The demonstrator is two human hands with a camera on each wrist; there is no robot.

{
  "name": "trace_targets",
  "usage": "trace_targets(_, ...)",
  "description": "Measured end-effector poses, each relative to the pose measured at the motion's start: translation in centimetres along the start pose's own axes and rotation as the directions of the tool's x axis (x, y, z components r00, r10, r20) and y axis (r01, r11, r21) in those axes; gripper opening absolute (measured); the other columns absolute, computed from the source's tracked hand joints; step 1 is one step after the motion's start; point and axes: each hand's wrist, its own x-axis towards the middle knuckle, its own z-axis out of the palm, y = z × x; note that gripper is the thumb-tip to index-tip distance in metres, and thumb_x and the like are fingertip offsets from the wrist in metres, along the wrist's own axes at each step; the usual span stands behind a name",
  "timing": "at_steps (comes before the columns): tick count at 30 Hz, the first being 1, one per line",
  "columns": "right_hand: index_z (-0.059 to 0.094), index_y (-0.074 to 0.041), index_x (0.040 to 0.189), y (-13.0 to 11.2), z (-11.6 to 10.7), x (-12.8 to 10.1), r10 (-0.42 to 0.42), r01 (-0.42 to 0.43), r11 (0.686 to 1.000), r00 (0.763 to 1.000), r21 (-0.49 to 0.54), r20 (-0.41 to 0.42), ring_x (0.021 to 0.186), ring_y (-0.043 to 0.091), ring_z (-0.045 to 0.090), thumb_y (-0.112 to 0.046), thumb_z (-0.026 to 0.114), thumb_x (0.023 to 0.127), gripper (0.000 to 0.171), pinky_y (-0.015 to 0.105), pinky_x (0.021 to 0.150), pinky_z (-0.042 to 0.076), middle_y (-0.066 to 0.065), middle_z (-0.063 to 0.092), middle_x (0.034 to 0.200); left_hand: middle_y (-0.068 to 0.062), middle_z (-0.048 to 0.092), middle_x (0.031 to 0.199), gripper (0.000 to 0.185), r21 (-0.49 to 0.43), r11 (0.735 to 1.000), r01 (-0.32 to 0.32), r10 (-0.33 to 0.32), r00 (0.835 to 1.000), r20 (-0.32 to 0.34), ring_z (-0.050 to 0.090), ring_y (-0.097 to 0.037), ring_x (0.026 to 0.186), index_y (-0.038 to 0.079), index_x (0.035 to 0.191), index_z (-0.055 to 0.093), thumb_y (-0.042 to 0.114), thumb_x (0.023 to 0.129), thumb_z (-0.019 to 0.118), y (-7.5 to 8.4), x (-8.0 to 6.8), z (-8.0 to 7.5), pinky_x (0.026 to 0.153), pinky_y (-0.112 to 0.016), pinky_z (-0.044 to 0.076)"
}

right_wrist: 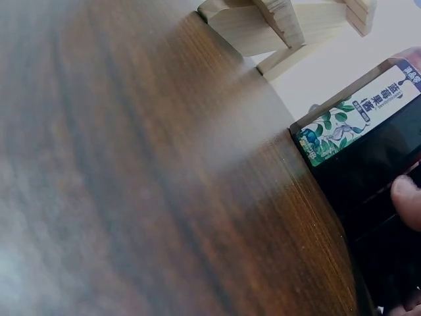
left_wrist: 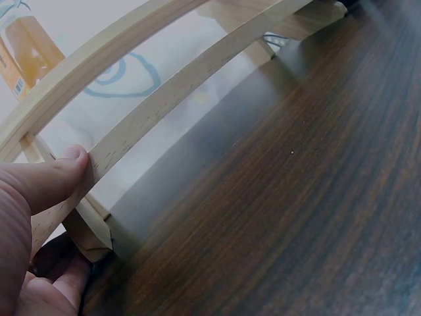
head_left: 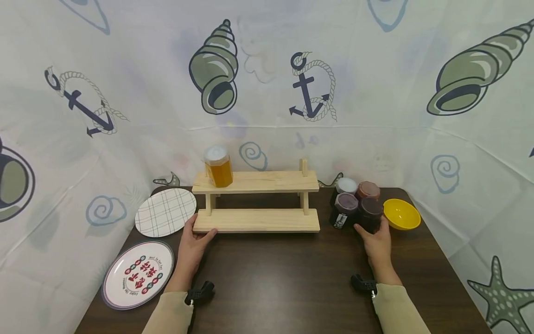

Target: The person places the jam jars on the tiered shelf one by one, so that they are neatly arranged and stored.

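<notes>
A two-tier wooden shelf (head_left: 256, 220) stands mid-table. An amber honey jar (head_left: 218, 167) with a white lid sits at the left end of its upper board. My left hand (head_left: 201, 233) grips the lower board's front left corner; in the left wrist view the thumb (left_wrist: 62, 171) presses the board's edge (left_wrist: 171, 99) and the fingers curl underneath. Right of the shelf stand several dark jars. My right hand (head_left: 372, 230) holds the nearest one, a dark-lidded jar (head_left: 370, 213). In the right wrist view the thumb tip (right_wrist: 408, 197) lies on dark glass beside a leaf-printed label (right_wrist: 358, 115).
A white-lidded jar (head_left: 346, 186), a brown-lidded jar (head_left: 368, 190) and a purple-lidded jar (head_left: 345, 208) cluster by the held one. A yellow bowl (head_left: 401, 214) sits at the far right. A plaid plate (head_left: 165, 212) and a patterned plate (head_left: 138, 273) lie on the left. Patterned cloth walls the table.
</notes>
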Motion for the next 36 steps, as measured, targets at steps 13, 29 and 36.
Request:
trace_targets(13,0.038,-0.015,0.163,-0.37,-0.13,-0.03,0.068,-0.069,0.998,0.997,0.007,0.022,0.157,0.028,0.043,-0.008,0.086,0.095,0.083,0.05,0.135,0.033,0.009,0.045,0.167,-0.013,0.026,0.179,0.102,-0.006,1.0,0.005,-0.005,1.0,-0.005,0.037,-0.028,0.163,0.016,0.175,0.018,0.02,0.098,0.085,-0.02,0.1,-0.33,0.124,-0.028,0.045)
trace_targets(29,0.052,-0.015,0.157,-0.08,-0.34,-0.16,-0.018,0.041,0.981,0.992,0.187,-0.121,0.141,0.015,0.053,-0.012,0.084,0.097,0.068,0.008,0.109,0.047,-0.003,0.058,0.15,-0.016,0.027,0.178,0.1,-0.022,1.0,-0.023,0.023,1.0,-0.011,0.038,-0.032,0.162,0.014,0.174,0.02,0.017,0.098,0.084,0.04,-0.31,-0.07,0.116,-0.02,0.049)
trace_targets(36,0.062,-0.009,0.148,-0.39,-0.57,-0.86,-0.121,0.187,0.933,0.968,0.309,-0.221,0.13,0.017,0.062,-0.01,0.083,0.098,0.054,0.013,0.103,0.053,0.003,0.067,0.138,-0.016,0.027,0.178,0.1,0.011,1.0,-0.027,0.027,1.0,-0.015,0.038,-0.032,0.162,0.014,0.174,0.021,0.022,0.098,0.085,0.0,-0.32,0.01,0.107,-0.007,0.046)
